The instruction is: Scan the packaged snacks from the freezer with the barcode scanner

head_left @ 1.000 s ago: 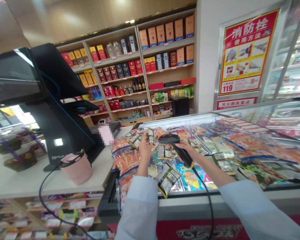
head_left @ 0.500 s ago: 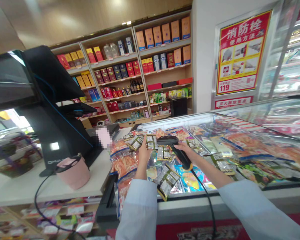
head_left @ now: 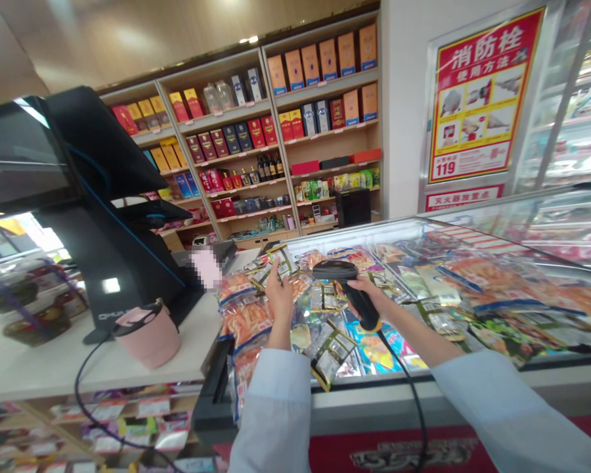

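My right hand (head_left: pixel 372 295) is wrapped round the grip of a black barcode scanner (head_left: pixel 362 305), whose head points left over the freezer. My left hand (head_left: pixel 280 295) holds a small green and silver packet (head_left: pixel 282 260) between thumb and fingers, above the left part of the freezer. Below the scanner head lies a similar packet (head_left: pixel 324 297). A larger green-edged packet (head_left: pixel 331 353) sits tilted near the freezer's front edge. Bags of orange-coloured food (head_left: pixel 246 318) are stacked left of my left hand.
On the white counter (head_left: pixel 192 371) at left stand a pink container (head_left: pixel 150 335) and a black checkout terminal (head_left: pixel 123 249). The scanner's cable (head_left: pixel 414 387) hangs over the freezer's front. Shelves of boxes (head_left: pixel 236 138) stand behind.
My left hand has moved slightly up and left, lifting the small packet with it. The scanner in my right hand has shifted slightly right.
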`<move>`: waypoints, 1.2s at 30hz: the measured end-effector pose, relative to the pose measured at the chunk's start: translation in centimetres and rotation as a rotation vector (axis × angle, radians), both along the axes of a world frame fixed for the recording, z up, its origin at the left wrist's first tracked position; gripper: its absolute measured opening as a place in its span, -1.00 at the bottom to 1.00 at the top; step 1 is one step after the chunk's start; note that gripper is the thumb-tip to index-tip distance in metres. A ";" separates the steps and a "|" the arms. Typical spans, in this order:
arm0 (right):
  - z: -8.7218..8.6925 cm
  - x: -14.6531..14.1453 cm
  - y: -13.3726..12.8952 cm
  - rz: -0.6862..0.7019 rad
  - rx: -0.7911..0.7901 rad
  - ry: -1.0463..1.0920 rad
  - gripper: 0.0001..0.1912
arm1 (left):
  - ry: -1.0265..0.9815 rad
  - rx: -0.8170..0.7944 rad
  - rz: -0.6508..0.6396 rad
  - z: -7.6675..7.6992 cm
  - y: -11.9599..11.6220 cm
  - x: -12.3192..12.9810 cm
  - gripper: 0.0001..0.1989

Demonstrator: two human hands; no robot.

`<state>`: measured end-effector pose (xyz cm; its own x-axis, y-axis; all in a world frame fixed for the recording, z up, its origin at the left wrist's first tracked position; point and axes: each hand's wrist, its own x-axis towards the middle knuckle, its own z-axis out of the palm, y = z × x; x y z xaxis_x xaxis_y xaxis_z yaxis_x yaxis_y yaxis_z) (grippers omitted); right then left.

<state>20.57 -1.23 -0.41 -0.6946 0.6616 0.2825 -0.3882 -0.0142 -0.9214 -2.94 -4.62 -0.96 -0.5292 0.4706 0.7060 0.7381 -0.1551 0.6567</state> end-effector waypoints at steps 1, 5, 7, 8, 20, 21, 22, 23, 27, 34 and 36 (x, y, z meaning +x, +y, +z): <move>-0.1 0.0 0.1 0.003 -0.001 0.008 -0.64 | 0.005 0.000 0.000 0.0 0.0 0.0 -0.42; -0.2 0.0 0.3 -0.004 -0.003 0.035 -0.63 | 0.013 -0.003 0.003 0.0 0.0 0.1 -0.41; -0.3 0.0 0.4 -0.008 -0.005 0.034 -0.64 | 0.011 -0.001 0.002 0.0 0.0 0.1 -0.41; -0.3 0.0 0.4 -0.006 -0.003 0.026 -0.64 | 0.009 0.000 0.001 0.0 -0.1 0.1 -0.40; -0.2 0.4 0.3 0.085 0.010 0.007 -0.59 | -0.012 0.011 -0.036 -0.1 0.1 -0.1 -0.41; -0.1 0.4 0.2 0.085 0.001 0.011 -0.59 | -0.014 0.011 -0.035 -0.2 0.1 -0.1 -0.42; -0.1 0.4 0.2 0.083 -0.007 0.013 -0.59 | -0.015 0.012 -0.035 -0.2 0.1 -0.1 -0.42; -0.1 0.4 0.2 0.080 -0.014 0.015 -0.59 | -0.015 0.014 -0.034 -0.2 0.1 -0.1 -0.42; -0.3 0.4 0.4 0.074 -0.026 0.020 -0.58 | -0.001 0.024 -0.023 -0.2 0.1 0.0 -0.42; -0.7 0.4 0.9 0.087 -0.021 0.013 -0.56 | 0.023 0.006 -0.007 0.0 -0.1 0.0 -0.43; -0.9 0.4 1.0 0.082 -0.022 0.003 -0.55 | 0.011 0.000 -0.005 0.0 -0.1 0.1 -0.43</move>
